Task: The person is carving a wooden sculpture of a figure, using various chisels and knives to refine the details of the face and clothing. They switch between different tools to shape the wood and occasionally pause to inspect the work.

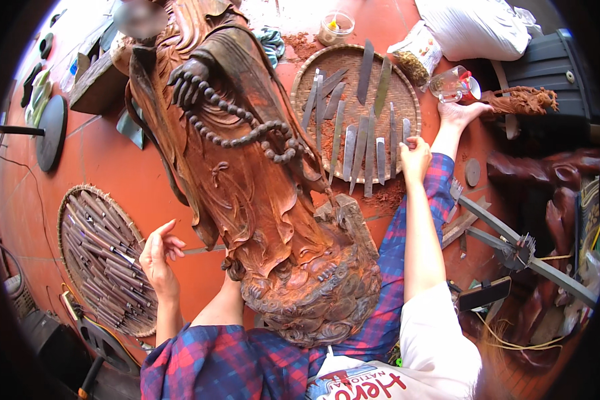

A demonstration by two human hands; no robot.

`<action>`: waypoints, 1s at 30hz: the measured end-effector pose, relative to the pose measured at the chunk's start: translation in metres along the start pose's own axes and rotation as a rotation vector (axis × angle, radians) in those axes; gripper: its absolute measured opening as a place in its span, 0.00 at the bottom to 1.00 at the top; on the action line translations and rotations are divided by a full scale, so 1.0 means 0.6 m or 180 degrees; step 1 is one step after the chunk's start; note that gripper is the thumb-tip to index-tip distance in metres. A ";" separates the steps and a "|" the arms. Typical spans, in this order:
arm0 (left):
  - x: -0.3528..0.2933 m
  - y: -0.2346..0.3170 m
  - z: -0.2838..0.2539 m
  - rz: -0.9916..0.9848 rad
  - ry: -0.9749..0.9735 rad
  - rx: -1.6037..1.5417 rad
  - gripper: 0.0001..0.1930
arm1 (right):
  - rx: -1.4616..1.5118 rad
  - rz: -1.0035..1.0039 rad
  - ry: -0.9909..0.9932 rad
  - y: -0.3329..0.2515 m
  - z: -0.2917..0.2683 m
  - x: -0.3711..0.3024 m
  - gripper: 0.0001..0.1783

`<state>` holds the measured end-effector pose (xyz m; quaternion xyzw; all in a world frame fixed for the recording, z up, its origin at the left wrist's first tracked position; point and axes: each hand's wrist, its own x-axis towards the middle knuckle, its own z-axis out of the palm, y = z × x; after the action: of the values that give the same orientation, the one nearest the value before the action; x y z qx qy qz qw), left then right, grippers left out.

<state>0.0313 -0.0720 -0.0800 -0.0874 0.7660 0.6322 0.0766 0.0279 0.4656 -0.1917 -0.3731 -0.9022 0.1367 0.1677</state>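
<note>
A carved wooden statue (240, 180) stood between the seated person's legs (395, 257), the left hand (160, 257) loose and unclenched beside a round basket (61, 220) of handled tools (107, 260), the right hand (415, 159) at the edge of a woven tray (404, 90) of metal blades (361, 155), whether pinching one I couldn't tell.

The carved statue (247, 180) blocks left grip (159, 259) from right grip (417, 160); open floor (100, 160) lies ahead of the left.
</note>
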 end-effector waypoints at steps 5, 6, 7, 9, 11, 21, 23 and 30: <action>-0.004 0.010 -0.001 0.0018 -0.0188 0.0121 0.19 | -0.0618 0.0089 -0.0438 0.057 0.002 0.026 0.26; -0.004 0.012 -0.001 0.0051 -0.0242 0.0058 0.18 | -0.0674 0.0172 -0.0620 0.055 -0.002 0.031 0.27; -0.003 0.013 -0.001 0.0094 -0.0304 -0.0014 0.18 | -0.0717 0.0126 -0.0631 0.063 0.000 0.034 0.27; -0.004 0.007 -0.003 0.0180 -0.0441 -0.0137 0.17 | -0.0774 0.0089 -0.0694 0.068 0.003 0.037 0.27; -0.007 0.002 -0.007 0.0196 -0.0451 -0.0199 0.17 | -0.0864 0.0014 -0.0697 0.071 0.003 0.041 0.25; -0.011 -0.021 0.000 -0.0186 -0.0229 -0.0423 0.11 | 0.3224 0.1446 -0.1612 -0.036 -0.109 0.012 0.06; -0.014 -0.035 0.003 -0.0303 -0.0176 -0.0429 0.11 | 0.4546 0.1462 -0.1871 -0.085 -0.160 -0.035 0.04; -0.017 -0.078 0.023 -0.0475 -0.0497 -0.0326 0.09 | 0.5059 0.1151 -0.3336 -0.261 -0.292 -0.235 0.20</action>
<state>0.0524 -0.0670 -0.1251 -0.0985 0.7157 0.6680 0.1784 0.0943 0.2782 -0.0033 -0.1758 -0.4358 0.8794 -0.0761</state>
